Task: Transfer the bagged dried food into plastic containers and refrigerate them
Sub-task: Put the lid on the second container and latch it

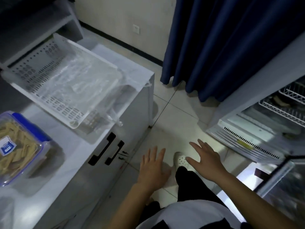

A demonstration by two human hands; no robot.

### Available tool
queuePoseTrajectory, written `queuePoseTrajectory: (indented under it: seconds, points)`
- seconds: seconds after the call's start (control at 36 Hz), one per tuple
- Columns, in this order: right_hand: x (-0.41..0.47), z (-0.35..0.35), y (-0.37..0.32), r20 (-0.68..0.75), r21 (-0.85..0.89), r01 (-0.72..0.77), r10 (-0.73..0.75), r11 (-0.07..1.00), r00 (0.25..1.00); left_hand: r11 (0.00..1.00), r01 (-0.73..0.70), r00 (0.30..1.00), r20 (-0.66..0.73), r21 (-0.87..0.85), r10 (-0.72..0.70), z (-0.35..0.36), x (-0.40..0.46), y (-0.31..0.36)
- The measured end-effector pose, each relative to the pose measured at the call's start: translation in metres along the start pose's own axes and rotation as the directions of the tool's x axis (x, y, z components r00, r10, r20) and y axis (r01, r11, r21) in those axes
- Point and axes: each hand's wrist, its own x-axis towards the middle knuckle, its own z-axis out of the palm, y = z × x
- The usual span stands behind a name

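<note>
Plastic container [19,146] with dried food sits at the left edge of the white worktop [79,146], lid shut, blue clips [31,128] on its sides. Pale yellow-tan dried strips [14,141] fill it, seen through the clear lid. Lid carries a blue-and-white label [7,147]; writing on it too blurred to read. No brand legible anywhere.

My left hand [152,169] hangs over the floor in front of the cabinet, palm down, fingers [154,154] spread apart, holding nothing. My right hand [206,161] is just beside it, also palm down, fingers [195,146] splayed, empty. Both hands well apart from the container.

White perforated tray [49,76] lies farther back on the worktop, tilted, with a crumpled clear plastic bag [79,75] draped across it and hanging over the right end. Bag looks empty, cannot tell for sure.

Cabinet doors [92,176] below the worktop have two black handles [107,149], side by side.

Fridge [250,139] stands open on the right; white wire racks [283,103] inside, something dark on one rack, cannot tell what. Vent grille along its bottom with a small yellow sticker [244,143], text unreadable. Glass door [280,184] swung out at lower right.

Dark blue curtain [231,43] hangs behind, reaching the tiled floor [178,113]. Wall socket [136,28] on the beige wall. My white perforated clog [180,160] shows between my hands, black trouser leg [189,184] above it.
</note>
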Motion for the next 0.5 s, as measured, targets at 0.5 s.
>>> queuePoseTrajectory:
  seconds: [0.5]
  points:
    - [0.202, 0.032, 0.138, 0.329, -0.102, -0.067, 0.098, 0.992, 0.939, 0.936, 0.346, 0.905, 0.242, 0.057, -0.349, 0.077, 0.249, 0.000]
